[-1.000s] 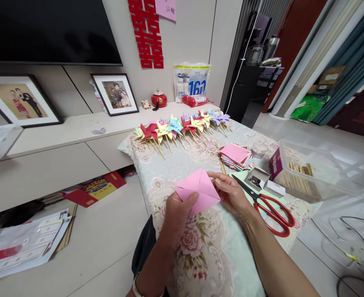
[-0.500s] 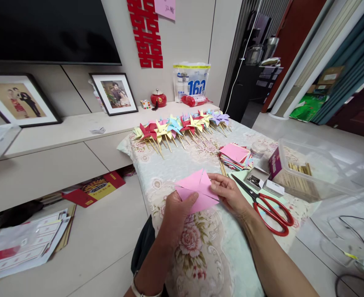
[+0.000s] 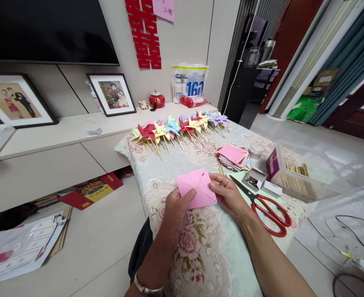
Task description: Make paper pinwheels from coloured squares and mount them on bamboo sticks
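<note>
Between my hands is a pink paper square (image 3: 197, 190) with slits cut in from its corners toward the middle. My left hand (image 3: 179, 206) pinches its left side, thumb on top. At its right edge, my right hand (image 3: 228, 192) grips the paper between thumb and fingers. Just right of that hand, open scissors (image 3: 264, 208) with red handles lie on the table. Beyond the hands sits a stack of coloured paper squares (image 3: 233, 154), a pink one uppermost. A row of paper pinwheels (image 3: 175, 128) on sticks lies at the far side.
A small box of metal fasteners (image 3: 253, 181) stands beside a white box (image 3: 272, 189). The clear plastic bin (image 3: 311, 173) at the right holds wooden sticks. A floral tablecloth (image 3: 188, 247) covers the table. Behind it runs a low cabinet (image 3: 76, 132).
The left part of the pink paper has shifted in my left hand, and its slits look narrower. Both hands still hold it. The whole view has shifted slightly.
</note>
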`<state>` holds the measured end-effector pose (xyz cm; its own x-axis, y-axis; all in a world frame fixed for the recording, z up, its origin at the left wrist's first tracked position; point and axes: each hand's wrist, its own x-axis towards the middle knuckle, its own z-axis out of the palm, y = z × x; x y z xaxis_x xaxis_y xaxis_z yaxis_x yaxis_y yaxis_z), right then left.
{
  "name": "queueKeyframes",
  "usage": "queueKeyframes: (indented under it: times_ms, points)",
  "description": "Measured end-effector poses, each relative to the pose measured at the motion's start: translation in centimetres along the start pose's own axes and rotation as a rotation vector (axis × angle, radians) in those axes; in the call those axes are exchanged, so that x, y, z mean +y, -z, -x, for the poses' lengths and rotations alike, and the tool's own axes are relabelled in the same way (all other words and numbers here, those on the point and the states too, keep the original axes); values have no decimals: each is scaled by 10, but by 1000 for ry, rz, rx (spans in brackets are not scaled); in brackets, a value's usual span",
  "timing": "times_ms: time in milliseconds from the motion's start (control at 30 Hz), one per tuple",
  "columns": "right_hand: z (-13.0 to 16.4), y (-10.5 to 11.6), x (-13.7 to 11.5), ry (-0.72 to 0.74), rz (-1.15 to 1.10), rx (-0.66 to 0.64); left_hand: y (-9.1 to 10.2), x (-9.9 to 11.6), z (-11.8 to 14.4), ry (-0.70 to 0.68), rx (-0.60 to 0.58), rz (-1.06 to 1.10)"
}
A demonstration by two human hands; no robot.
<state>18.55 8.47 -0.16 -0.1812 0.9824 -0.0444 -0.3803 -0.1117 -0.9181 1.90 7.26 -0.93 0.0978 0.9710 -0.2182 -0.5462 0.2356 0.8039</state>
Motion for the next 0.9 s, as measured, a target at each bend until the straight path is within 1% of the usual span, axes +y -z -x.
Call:
queueKeyframes:
  times_ms: [100,167,233,267,300,400,433,467,500,533,567,633,667,700,767,800,833,900]
  points:
    - [1,-2,-1,-9,15,-20,0,-2,0,-15,21,7]
    - [1,-4,-1,-5,27,-44,-1,-4,-2,-23,14,-13]
    - [0,-4,0,32,46,-5,-2,-7,-4,-55,16,-69]
    - [-1,-3,1,65,59,41,-3,-9,-5,-87,46,-116]
    - [-2,-2,2,107,79,96,-3,-10,-6,-131,105,-178]
    - [-5,5,5,241,196,260,-3,-12,-3,-324,380,-440]
    - [-5,7,6,290,268,308,-3,-12,-1,-390,445,-531]
    - [-5,8,6,345,368,352,-3,-12,2,-441,463,-607]
    - [-4,9,7,408,495,388,-4,-13,4,-467,434,-658]
    - [-3,9,7,480,640,412,-4,-14,6,-462,363,-674]
    - [-2,9,7,560,787,419,-5,-16,7,-425,264,-647]
    - [1,6,7,709,1030,373,-8,-19,6,-301,67,-482]
    - [2,4,7,767,1104,332,-10,-21,4,-236,-11,-370]
    - [3,3,8,811,1152,292,-12,-22,1,-192,-61,-264]
    - [4,0,8,856,1211,231,-17,-22,-5,-146,-154,-89]
    - [4,0,8,863,1231,213,-20,-21,-8,-138,-184,-36]
    - [4,-1,8,867,1249,197,-22,-19,-10,-132,-201,-3]
    - [4,-1,9,863,1279,165,-26,-14,-12,-115,-178,32]
